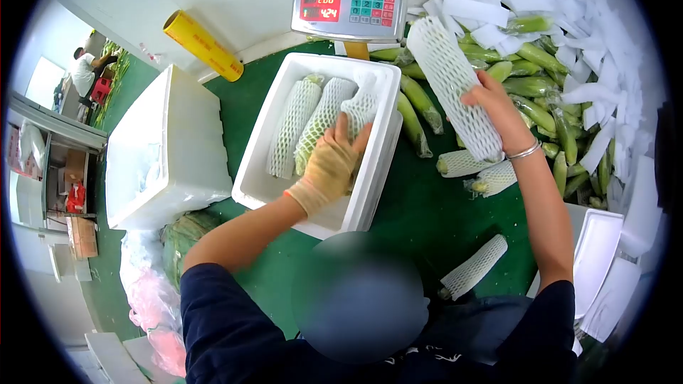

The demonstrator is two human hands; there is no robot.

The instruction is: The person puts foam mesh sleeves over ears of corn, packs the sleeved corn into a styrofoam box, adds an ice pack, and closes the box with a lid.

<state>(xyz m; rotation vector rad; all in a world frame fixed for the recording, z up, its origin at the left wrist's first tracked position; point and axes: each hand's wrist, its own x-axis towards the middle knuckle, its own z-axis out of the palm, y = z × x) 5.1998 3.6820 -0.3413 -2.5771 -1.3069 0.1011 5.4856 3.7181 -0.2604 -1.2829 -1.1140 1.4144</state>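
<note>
My right hand (494, 110), bare and with a bracelet at the wrist, grips a long white foam net sleeve (452, 78) held up right of the scale; what is inside it is hidden. My left hand (329, 167), in a yellowish glove, reaches into a white foam box (252, 163). Its fingers are around the lower part of a foam-netted corn ear (361, 103) on the box's right side. Two more netted ears, a left one (295, 124) and a middle one (327, 117), lie beside it, green showing through.
A digital scale display (350, 6) stands behind the box. Film-wrapped green corn ears (537, 85) and loose foam sheets (605, 21) are heaped at right. Netted ears (475, 267) lie on the green floor. Left are a large foam box (167, 156) and a yellow roll (204, 44); another person (85, 71) sits far off.
</note>
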